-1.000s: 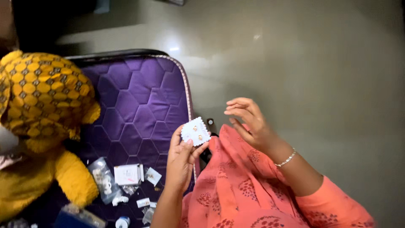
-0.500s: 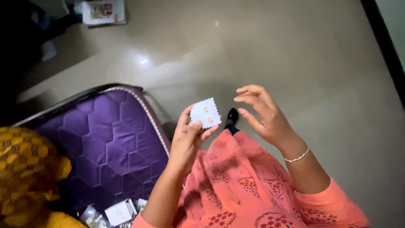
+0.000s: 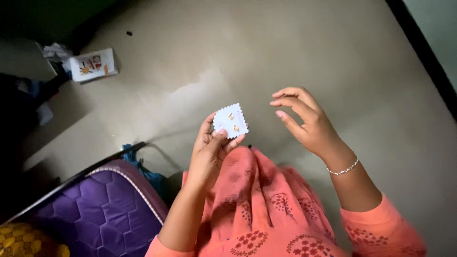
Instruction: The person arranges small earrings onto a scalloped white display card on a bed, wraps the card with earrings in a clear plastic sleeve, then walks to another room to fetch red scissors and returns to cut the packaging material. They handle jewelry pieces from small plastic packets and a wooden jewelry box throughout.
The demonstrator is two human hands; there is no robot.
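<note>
A white scalloped earring card (image 3: 230,121) was pinched by the left hand (image 3: 209,151); the right hand (image 3: 304,121) was held loosely spread beside it.

Illumination is dim and uneven: a soft pale sheen lies on the floor (image 3: 200,90) at centre frame, while the upper-left corner and left edge fall into near-black shadow. The white card (image 3: 230,121) is the brightest, sharpest element. Slight motion blur softens the orange sleeve (image 3: 385,228) at lower right.
</note>
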